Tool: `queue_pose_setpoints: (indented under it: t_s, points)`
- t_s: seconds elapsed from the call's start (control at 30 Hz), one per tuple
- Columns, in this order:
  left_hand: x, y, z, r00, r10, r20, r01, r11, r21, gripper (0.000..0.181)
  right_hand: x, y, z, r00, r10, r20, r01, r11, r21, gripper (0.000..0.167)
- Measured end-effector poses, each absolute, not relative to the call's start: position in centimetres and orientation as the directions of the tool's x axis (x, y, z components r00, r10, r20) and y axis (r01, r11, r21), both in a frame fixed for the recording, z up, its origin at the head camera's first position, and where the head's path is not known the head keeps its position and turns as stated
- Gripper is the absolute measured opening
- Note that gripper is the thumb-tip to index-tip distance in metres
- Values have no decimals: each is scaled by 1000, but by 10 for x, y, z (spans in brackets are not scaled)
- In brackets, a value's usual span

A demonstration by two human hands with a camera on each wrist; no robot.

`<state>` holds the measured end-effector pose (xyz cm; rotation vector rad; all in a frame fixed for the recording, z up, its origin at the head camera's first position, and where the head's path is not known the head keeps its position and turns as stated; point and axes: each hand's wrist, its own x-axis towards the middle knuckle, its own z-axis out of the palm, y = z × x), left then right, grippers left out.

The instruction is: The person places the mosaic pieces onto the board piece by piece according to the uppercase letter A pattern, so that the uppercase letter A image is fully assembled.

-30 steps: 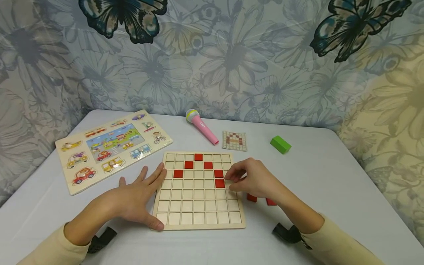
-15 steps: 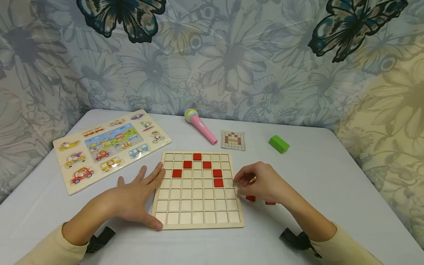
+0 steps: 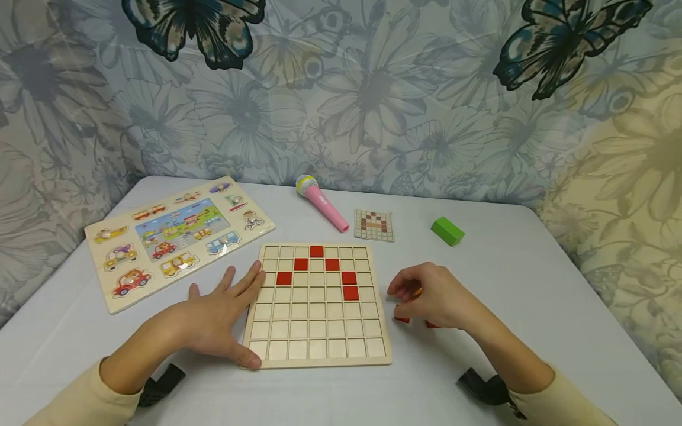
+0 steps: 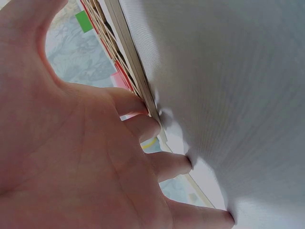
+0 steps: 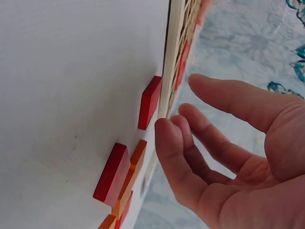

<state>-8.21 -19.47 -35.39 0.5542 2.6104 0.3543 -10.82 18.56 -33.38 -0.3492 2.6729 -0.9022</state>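
A wooden grid board (image 3: 318, 349) lies flat with several red tiles in its upper cells. My left hand (image 3: 213, 322) rests along its left edge, fingers spread; in the left wrist view the fingertips of that hand (image 4: 95, 143) touch the board's side and the white cloth. Right of the board, my right hand (image 3: 434, 296) hovers over loose tiles, fingers bent and apart. In the right wrist view nothing is between thumb and fingers of the right hand (image 5: 228, 152); a red tile (image 5: 149, 102), another red tile (image 5: 112, 174) and orange tiles (image 5: 129, 179) lie near it.
Behind the board are a pink toy microphone (image 3: 326, 208), a small pattern card (image 3: 374, 226) and a green block (image 3: 447, 231). A vehicle picture puzzle (image 3: 181, 236) lies at the left. Patterned fabric hangs behind the table.
My right hand has moved right, away from the board's right edge, to above the loose tiles. My left hand keeps its place; the red tiles on the board are unchanged.
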Motion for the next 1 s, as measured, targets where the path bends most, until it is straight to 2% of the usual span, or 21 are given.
queue_pose_setpoints:
  t_s: [0.57,1.0]
  points:
    - [-82,-195,-353,-816,447,-367,326,879,348,146,-107,190,-334,-924,-296,-242,-125,832,-541,25]
    - [-82,-195,-353,-817,443,-368,327,883,337,146,-106,189,-339,-904,-374,-207,-234,839,-492,29]
